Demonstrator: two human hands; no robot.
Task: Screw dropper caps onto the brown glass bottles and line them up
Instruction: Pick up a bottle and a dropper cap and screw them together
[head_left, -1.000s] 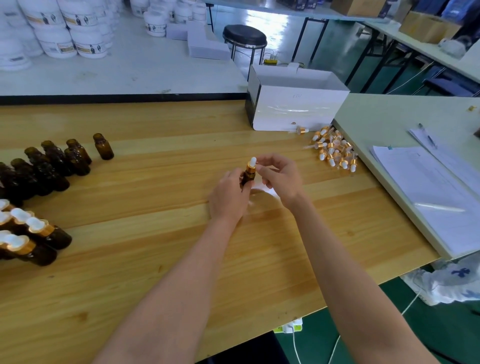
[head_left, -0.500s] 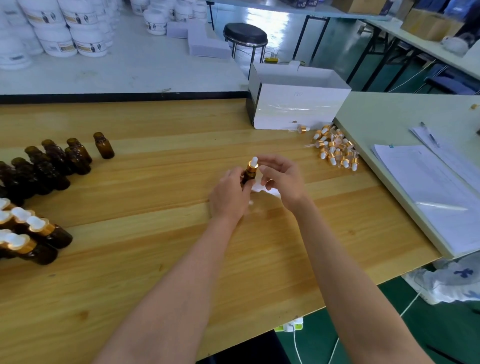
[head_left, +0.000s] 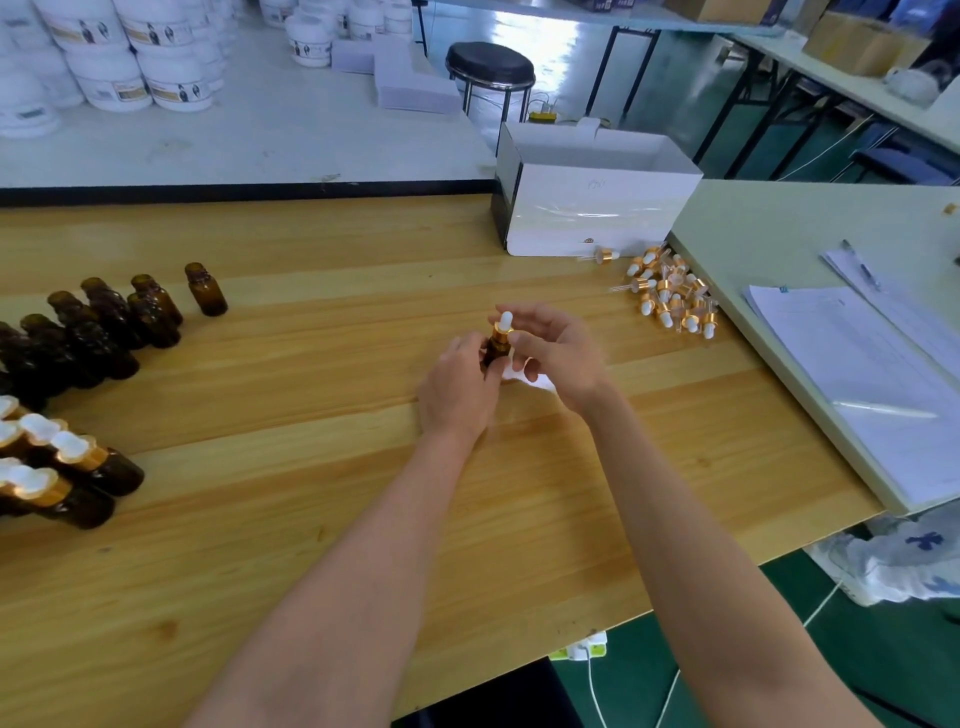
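My left hand (head_left: 457, 387) grips a small brown glass bottle (head_left: 497, 349) upright above the middle of the wooden table (head_left: 311, 519). A gold dropper cap with a white bulb (head_left: 504, 325) sits on the bottle's neck. My right hand (head_left: 558, 353) pinches that cap from the right. Several uncapped brown bottles (head_left: 98, 332) stand at the left. Capped bottles (head_left: 62, 467) lie in a group at the near left edge. A pile of loose dropper caps (head_left: 670, 296) lies at the right of the table.
A white open box (head_left: 592, 213) stands behind the pile of caps. A pale side table (head_left: 779, 249) at the right holds paper sheets (head_left: 872, 374) and a pen (head_left: 862, 267). White tubs (head_left: 130, 67) crowd the far bench; a black stool (head_left: 491, 65) stands beyond.
The hands stay at the same spot with the bottle. My right fingers have shifted slightly around the cap, as in turning it.
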